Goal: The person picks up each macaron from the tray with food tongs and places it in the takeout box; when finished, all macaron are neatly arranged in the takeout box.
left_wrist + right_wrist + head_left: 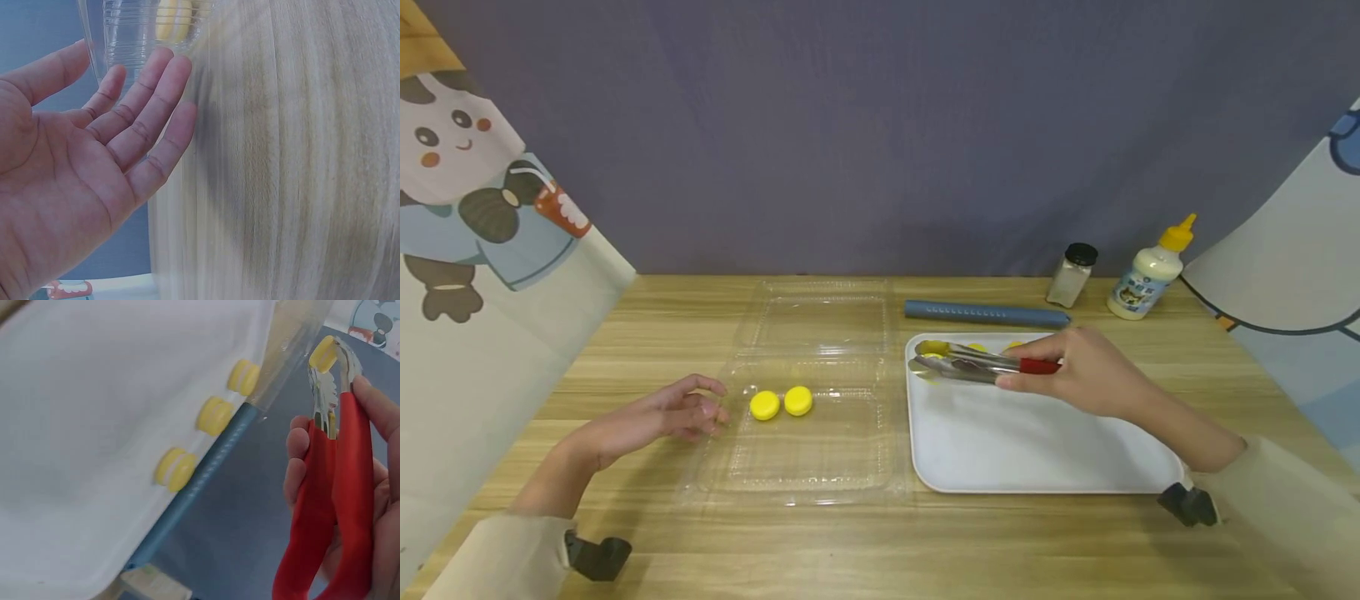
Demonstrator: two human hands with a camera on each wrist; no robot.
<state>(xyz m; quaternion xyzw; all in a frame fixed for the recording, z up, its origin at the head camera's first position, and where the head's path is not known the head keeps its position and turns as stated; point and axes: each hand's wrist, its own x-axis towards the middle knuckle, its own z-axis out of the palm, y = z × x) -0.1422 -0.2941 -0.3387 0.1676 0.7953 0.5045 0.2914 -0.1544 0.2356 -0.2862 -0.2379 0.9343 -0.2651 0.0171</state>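
My right hand (1078, 371) grips red-handled metal tongs (334, 481) over the white tray (1037, 450). A yellow macaron (323, 354) sits between the tongs' tips. Three more macarons (214, 415) stand in a row along the tray's far side in the right wrist view; in the head view the tongs and hand partly hide this row. Two yellow macarons (781, 403) lie in the near half of a clear plastic clamshell box (808, 467), its lid folded back. My left hand (94, 137) is at the box's left edge, palm showing, fingers loosely spread and holding nothing.
Behind the tray lies a blue-grey stick-shaped box (985, 313). At the back right stand a small jar with a black lid (1070, 279) and a squeeze bottle with a yellow cap (1146, 279). A dark cloth wall (880, 142) closes the wooden table's back edge.
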